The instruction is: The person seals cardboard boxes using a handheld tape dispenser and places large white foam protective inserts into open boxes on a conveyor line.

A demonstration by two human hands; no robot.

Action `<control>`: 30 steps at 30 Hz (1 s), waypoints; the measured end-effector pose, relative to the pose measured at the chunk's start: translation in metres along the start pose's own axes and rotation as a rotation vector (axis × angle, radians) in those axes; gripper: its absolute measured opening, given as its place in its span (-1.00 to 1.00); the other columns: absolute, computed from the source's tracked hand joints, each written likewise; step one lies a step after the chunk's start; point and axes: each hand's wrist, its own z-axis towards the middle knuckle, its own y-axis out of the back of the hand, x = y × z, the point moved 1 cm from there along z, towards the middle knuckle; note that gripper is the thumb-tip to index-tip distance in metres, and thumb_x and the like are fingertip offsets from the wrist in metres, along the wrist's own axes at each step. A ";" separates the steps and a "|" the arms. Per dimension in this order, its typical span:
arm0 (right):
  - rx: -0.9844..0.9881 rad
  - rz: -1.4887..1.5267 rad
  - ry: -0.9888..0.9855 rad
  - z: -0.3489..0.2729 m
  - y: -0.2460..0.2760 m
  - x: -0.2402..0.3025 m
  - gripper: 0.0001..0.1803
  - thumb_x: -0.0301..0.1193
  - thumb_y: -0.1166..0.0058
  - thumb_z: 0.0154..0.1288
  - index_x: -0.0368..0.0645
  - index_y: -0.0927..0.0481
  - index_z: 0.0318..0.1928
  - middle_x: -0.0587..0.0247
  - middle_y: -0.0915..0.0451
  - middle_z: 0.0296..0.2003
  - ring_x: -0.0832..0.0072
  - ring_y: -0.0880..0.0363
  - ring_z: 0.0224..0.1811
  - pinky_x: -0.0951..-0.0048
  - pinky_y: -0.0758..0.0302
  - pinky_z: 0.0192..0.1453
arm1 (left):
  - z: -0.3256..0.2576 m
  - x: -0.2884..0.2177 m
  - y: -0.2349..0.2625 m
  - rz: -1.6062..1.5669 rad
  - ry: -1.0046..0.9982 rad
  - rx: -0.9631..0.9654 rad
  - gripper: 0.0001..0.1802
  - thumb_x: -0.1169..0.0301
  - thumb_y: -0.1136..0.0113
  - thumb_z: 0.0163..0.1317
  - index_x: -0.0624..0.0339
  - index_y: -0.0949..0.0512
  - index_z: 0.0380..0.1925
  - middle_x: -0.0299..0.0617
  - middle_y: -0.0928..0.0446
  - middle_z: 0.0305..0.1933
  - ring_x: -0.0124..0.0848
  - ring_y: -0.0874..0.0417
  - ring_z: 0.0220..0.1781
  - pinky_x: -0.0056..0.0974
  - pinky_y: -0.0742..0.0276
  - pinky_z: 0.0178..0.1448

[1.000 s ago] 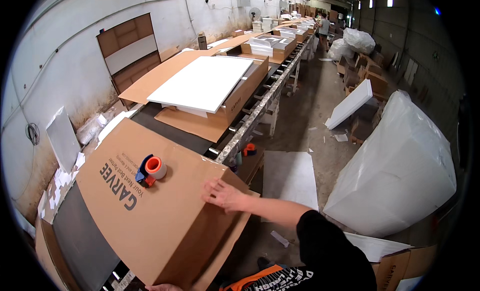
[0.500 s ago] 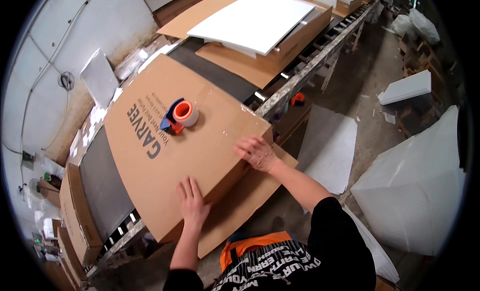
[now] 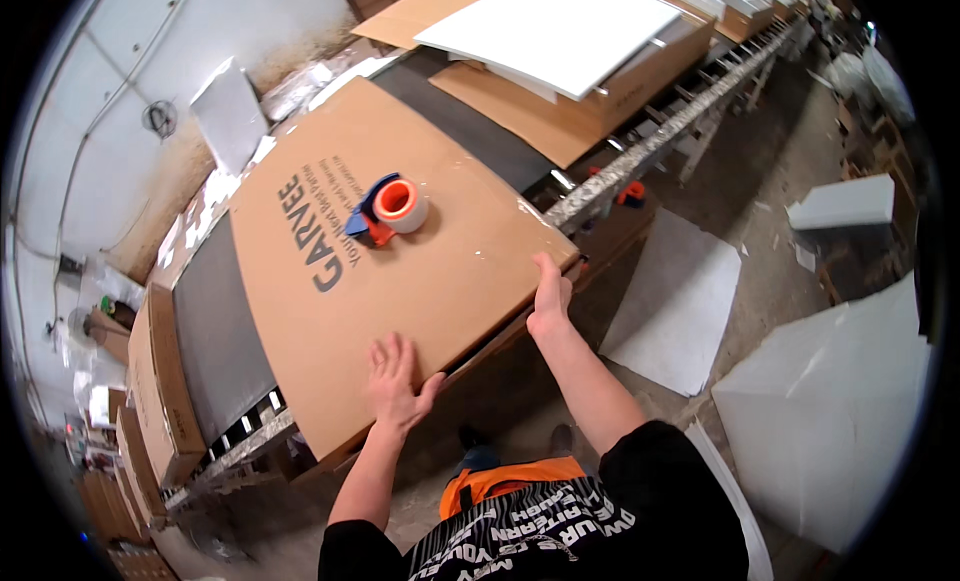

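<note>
A large flat brown cardboard box [image 3: 455,291] with dark print lies on the conveyor in front of me. My left hand [image 3: 400,384] rests flat on its top near the front edge, fingers stretched out. My right hand [image 3: 550,296] is wrapped round the front right corner, with some fingers hidden down the side. Along the front, a dark narrow gap shows between the top and the flap below it. A blue and orange tape dispenser [image 3: 388,211] with a roll of tape lies on top of the box, away from both hands.
Farther along the conveyor's dark belt [image 3: 215,326] stands an open carton [image 3: 640,91] with a white panel [image 3: 550,31] on it. More cartons [image 3: 160,386] stand at the left. White sheets [image 3: 680,301] lie on the floor at right, near a large white wrapped stack [image 3: 820,411].
The front flap, which stuck out toward me, is now raised against the box's front side. My right hand has moved from the top edge to round the corner. My left hand stays on top.
</note>
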 end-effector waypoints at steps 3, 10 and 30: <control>0.150 0.013 0.030 -0.001 0.002 0.001 -0.40 -0.33 -0.25 -0.02 -0.53 -0.48 -0.01 0.04 -0.54 -0.03 0.34 -0.50 -0.02 0.30 -0.41 0.06 | 0.045 -0.056 0.016 -0.030 -0.117 0.222 0.12 -0.16 -0.37 -0.09 0.29 -0.17 0.37 0.34 -0.07 0.44 0.50 -0.07 0.39 0.38 0.07 0.45; 0.400 -0.418 1.369 -0.045 -0.093 0.043 -0.19 -0.58 -0.12 -0.08 -0.33 -0.28 0.31 -0.13 -0.24 0.32 -0.05 -0.09 0.41 0.05 -0.04 0.47 | 0.083 -0.070 -0.019 0.057 -0.200 0.197 0.04 0.01 -0.36 -0.04 0.23 -0.13 0.40 0.31 -0.10 0.44 0.51 -0.17 0.33 0.42 0.02 0.41; 0.970 -1.117 0.893 -0.052 -0.087 0.161 -0.17 -0.49 -0.10 -0.02 -0.17 -0.24 0.38 0.21 -0.55 -0.14 0.43 -0.57 -0.20 0.47 -0.52 -0.10 | 0.087 -0.068 -0.020 0.005 -0.172 0.217 0.01 0.11 -0.36 -0.10 0.12 -0.17 0.40 0.16 -0.11 0.47 0.41 -0.15 0.40 0.31 0.00 0.47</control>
